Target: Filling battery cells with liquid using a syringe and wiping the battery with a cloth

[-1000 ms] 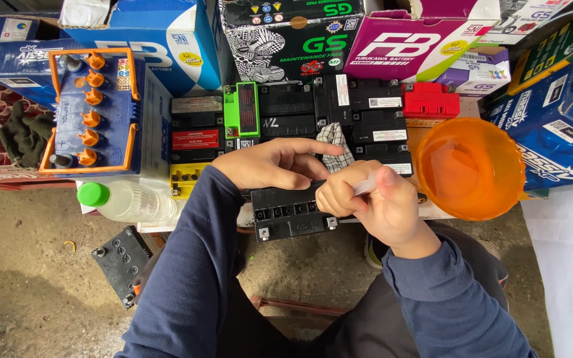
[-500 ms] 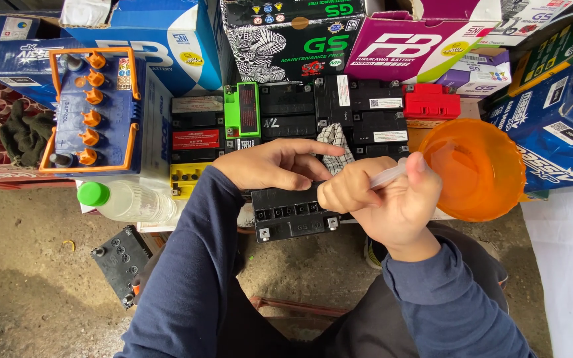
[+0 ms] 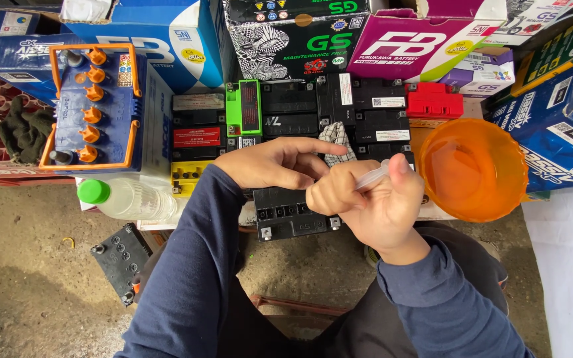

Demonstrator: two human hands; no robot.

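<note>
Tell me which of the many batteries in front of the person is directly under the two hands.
It is the small black battery at the near edge, with its row of filler holes facing up; the other batteries sit farther back, away from the left hand and right hand.

The right hand (image 3: 366, 205) is gripping a clear syringe (image 3: 374, 178) over a small black battery (image 3: 293, 215), while the left hand (image 3: 280, 162) is resting on it. An orange bowl (image 3: 475, 169) (liquid inside) is sitting at three o'clock.

battery workshop: stacked battery boxes (image 3: 167, 33), loose batteries (image 3: 339, 109), dirt floor (image 3: 28, 265).
</note>
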